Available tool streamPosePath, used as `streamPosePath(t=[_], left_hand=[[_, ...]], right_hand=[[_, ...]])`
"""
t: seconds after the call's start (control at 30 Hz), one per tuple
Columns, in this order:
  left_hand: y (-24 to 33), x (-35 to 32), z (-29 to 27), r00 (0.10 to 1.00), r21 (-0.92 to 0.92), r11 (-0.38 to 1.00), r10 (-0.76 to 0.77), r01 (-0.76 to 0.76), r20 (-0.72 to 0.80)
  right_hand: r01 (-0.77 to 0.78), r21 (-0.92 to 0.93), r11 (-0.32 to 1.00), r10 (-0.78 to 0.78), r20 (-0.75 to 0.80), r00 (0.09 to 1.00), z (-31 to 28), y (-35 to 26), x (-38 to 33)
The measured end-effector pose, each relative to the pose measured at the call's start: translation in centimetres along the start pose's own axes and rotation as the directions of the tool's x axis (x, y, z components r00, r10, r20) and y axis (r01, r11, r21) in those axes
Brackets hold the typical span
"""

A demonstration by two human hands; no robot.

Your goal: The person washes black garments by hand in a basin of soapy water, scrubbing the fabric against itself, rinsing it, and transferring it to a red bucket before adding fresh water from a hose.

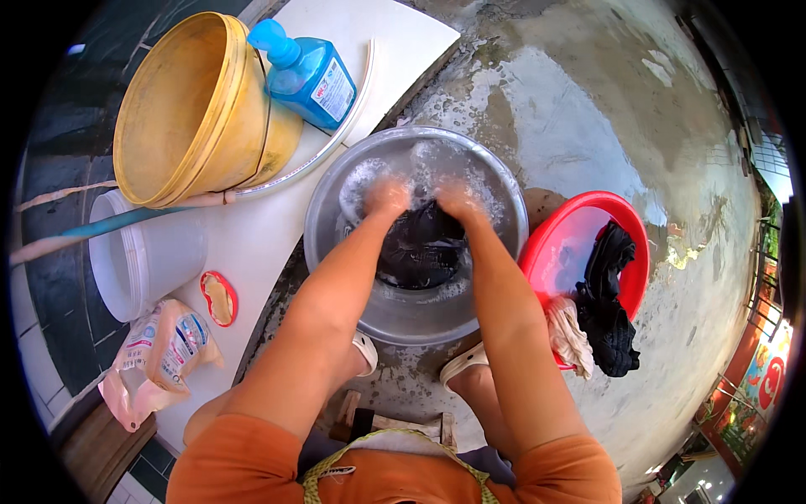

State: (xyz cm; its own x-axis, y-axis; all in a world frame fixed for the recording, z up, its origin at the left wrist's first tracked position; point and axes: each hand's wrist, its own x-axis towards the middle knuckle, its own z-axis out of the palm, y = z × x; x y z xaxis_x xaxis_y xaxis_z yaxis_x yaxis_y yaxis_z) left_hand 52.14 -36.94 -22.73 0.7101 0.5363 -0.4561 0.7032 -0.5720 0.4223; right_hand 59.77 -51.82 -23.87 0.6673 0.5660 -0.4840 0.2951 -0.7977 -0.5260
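- Step in hand, as I judge it: the scrubbing stage of a hand wash; both hands are down in the metal basin (416,231), working a dark garment (420,248) in soapy water; suds cling to the basin's far wall, from about ten to two o'clock.
- The left hand (386,199) sits at about eleven o'clock of the garment and the right hand (457,200) at about one o'clock; both are blurred, so I cannot tell how tightly the fingers close; each seems bunched on a fold of the cloth's far edge rather than spread flat.
- The garment lies crumpled in the middle of the basin, half sunk; its longer run goes roughly from twelve to six o'clock, toward the person; which end is collar or hem cannot be told.
- What the next move calls for, in my judgement: a firm hold on both gathered folds, and a rub of one against the other without slopping water over the near rim, where the two white sandals (462,363) stand.
- A red basin (554,244) touches the metal basin at its three o'clock; dark clothes (609,311) and a pale cloth (571,336) hang over its near rim.
- At ten to eleven o'clock of the metal basin, on a white slab (252,244): a tipped yellow bucket (197,109) and a blue detergent bottle (306,74); at nine o'clock a white tub (143,260); at eight o'clock a small red lid (219,298) and a powder bag (164,353).
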Motion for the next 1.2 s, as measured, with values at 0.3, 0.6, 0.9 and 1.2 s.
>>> streamPosePath(t=[0.3, 0.6, 0.9, 1.2], left_hand=[[-2.7, -9.6, -4.1, 0.997, -0.029, 0.997, 0.073, -0.073, -0.003], [-4.6, -10.6, -6.9, 0.99, 0.072, 0.995, 0.067, -0.076, 0.123], [-4.5, -1.7, -8.2, 0.871, -0.817, 0.426, 0.116, 0.39, 0.477], [-3.9, -5.2, 2.5, 0.89, -0.236, 0.884, 0.32, -0.404, -0.325]], right_hand=[[0.165, -0.178, 0.97, -0.099, 0.333, 0.938, -5.4, -0.7, -10.5], [-0.129, -0.006, 0.992, 0.122, -0.285, 0.951, 3.0, -2.0, -12.3], [0.132, 0.793, 0.595, 0.293, -0.367, 0.883, -7.7, -2.7, -10.2], [0.187, -0.191, 0.964, -0.239, -0.305, 0.922, 1.9, -4.4, -7.0]])
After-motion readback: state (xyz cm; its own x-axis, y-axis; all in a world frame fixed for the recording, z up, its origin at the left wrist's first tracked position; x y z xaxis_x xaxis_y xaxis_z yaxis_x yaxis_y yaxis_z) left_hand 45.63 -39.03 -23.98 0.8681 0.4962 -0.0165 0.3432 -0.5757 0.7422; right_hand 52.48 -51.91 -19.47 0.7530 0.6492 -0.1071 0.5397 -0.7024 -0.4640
